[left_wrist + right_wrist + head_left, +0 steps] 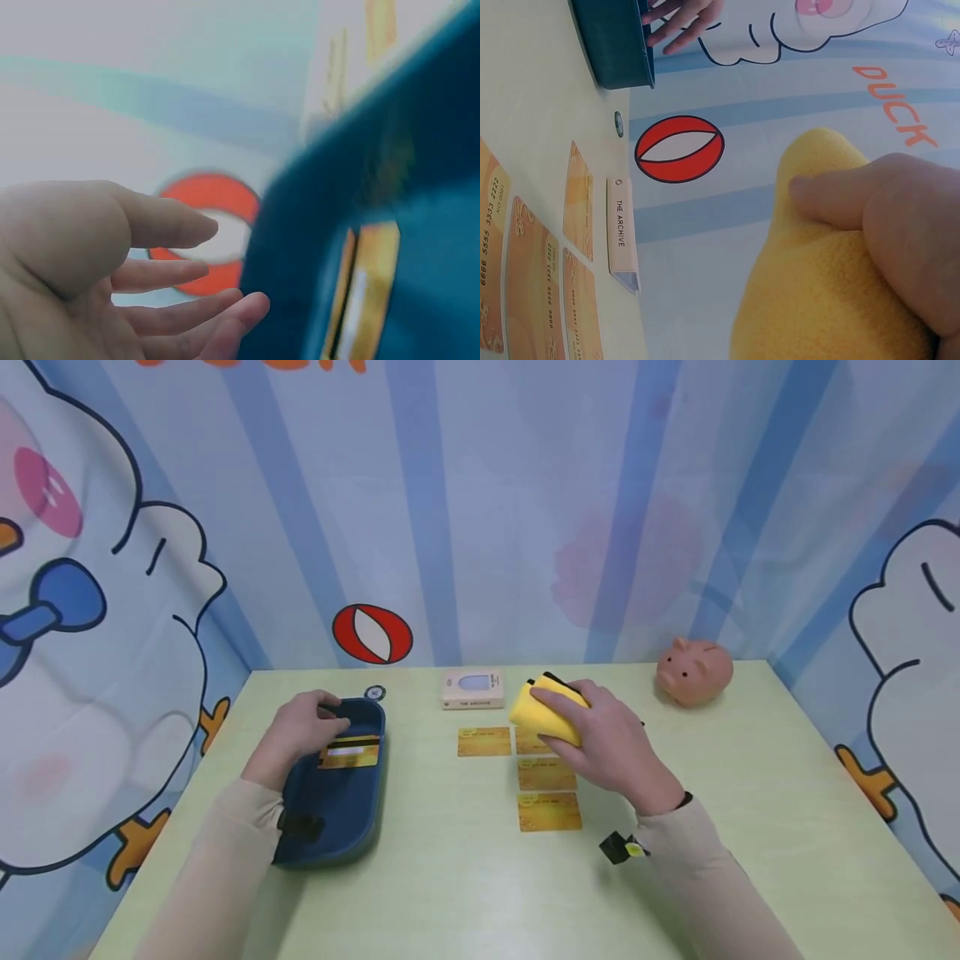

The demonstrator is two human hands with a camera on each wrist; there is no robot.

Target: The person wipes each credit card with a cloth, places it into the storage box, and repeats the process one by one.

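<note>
In the head view my right hand (pixel 611 739) grips a folded yellow cloth (pixel 551 710) above the cards; the right wrist view shows my thumb pressed into the cloth (pixel 810 277). My left hand (pixel 300 727) hovers over the far left part of a dark blue tray (pixel 330 810), its fingers loosely bent with nothing between them. A gold card with a dark stripe (pixel 349 752) lies in the tray. Gold cards lie on the table: one on the left (pixel 483 742), and a column of several, with one (pixel 547 774) in the middle and the farthest partly hidden by my right hand.
A small box (pixel 472 689) marked THE ARCHIVE stands at the back of the table (pixel 450 893). Beside the tray's far end lies a round chip (pixel 375 692). A pink piggy bank (pixel 693 672) sits at the back right. A printed curtain hangs behind.
</note>
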